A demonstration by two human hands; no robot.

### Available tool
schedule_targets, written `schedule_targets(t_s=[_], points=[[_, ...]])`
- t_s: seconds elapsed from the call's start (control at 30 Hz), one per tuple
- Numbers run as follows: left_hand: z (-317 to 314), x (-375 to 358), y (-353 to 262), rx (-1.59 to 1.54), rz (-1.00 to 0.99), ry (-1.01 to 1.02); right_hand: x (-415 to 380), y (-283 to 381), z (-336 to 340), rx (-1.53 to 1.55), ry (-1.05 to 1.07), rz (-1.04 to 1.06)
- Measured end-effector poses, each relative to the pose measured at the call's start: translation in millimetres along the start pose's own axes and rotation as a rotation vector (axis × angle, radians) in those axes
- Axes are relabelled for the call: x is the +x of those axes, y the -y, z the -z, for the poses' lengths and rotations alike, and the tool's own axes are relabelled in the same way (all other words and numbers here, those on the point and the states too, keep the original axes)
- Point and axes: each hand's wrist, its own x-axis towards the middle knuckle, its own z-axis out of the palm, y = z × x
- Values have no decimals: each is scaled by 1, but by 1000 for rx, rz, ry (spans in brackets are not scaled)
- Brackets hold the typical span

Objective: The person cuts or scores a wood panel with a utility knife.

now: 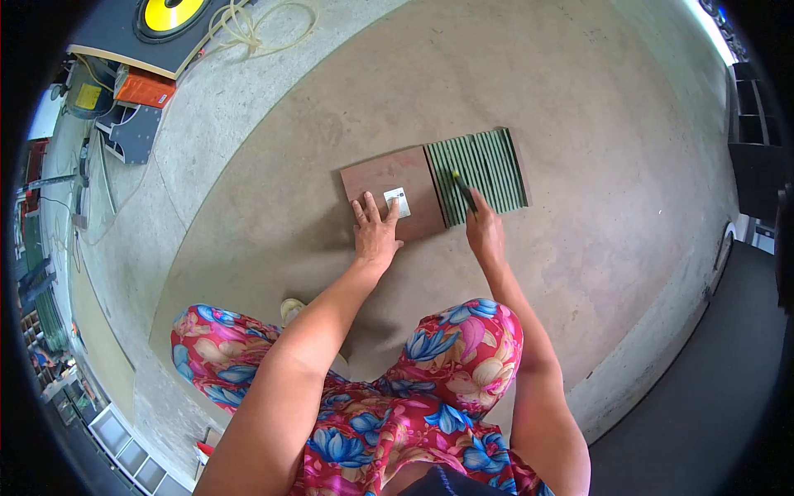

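Reddish-brown flat panel (416,183) supports the left hand (376,236), fingers spread; the right hand (485,229), fingers curled, holds a slim yellow-tipped dark tool (463,192) over green ridged slats (488,169).

Person seated or squatting, floral trousers (463,351), concrete floor (595,165). Left hand (377,236) spread flat on brown panel (405,169), index fingertip on white label (400,207). Right hand (486,230) grips dark-handled tool (466,195), yellow-green tip over green ridged panel (488,169); contact unclear. Ridged panel sits right beside the brown one. Upper left, well apart: yellow-coned speaker (171,13), looped pale tubing (248,33), orange box (145,87).
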Motion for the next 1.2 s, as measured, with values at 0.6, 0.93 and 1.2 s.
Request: schedule_targets(t_s=[0.6,0.93,1.2], points=[[-3,0,2,21,6,-9,-34,-12,1,49,0,-95],[-4,1,3,41,13,-12,-77,1,17,86,-41,-184],[-4,4,3,53,8,-13,-54,-9,-6,7,7,-153]])
